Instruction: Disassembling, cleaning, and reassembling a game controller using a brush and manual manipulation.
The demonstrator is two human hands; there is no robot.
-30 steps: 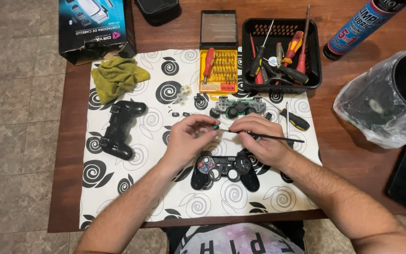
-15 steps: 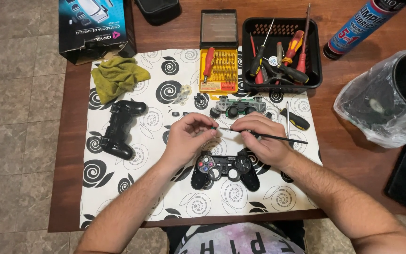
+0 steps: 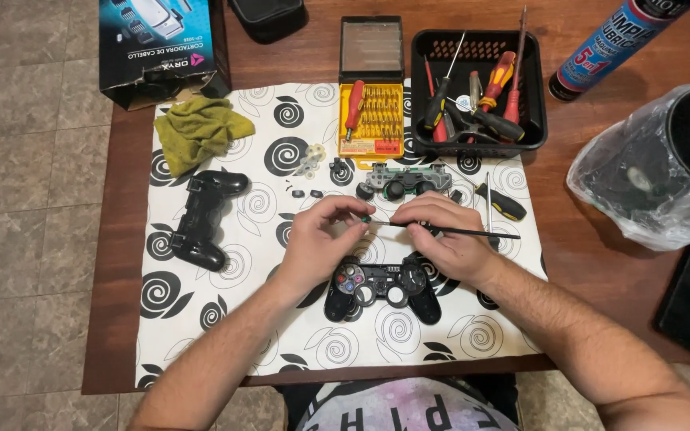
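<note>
**Small part pinched above an opened game controller**

A tiny dark part (image 3: pixel 366 219) sits between the left hand's (image 3: pixel 323 239) pressed fingertips, above the open controller front (image 3: pixel 382 287) on the spiral-print mat (image 3: pixel 225 319). The right hand (image 3: pixel 441 235) grips a thin, stiff tool (image 3: pixel 473 233), its tip at the part. Light and easily dropped, the part likely suits a fingertip hold at its edges. A circuit board (image 3: pixel 401 182) lies just beyond.

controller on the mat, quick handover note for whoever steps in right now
Left hand: fingertips pinch a tiny part at the tip of the thin black tool.
Right hand: grip on that tool, held level above the mat.
Controller front shell lies below the hands with empty stick holes; back shell to the left; circuit board above.
Done: case opened. Left: board and shells apart.
</note>
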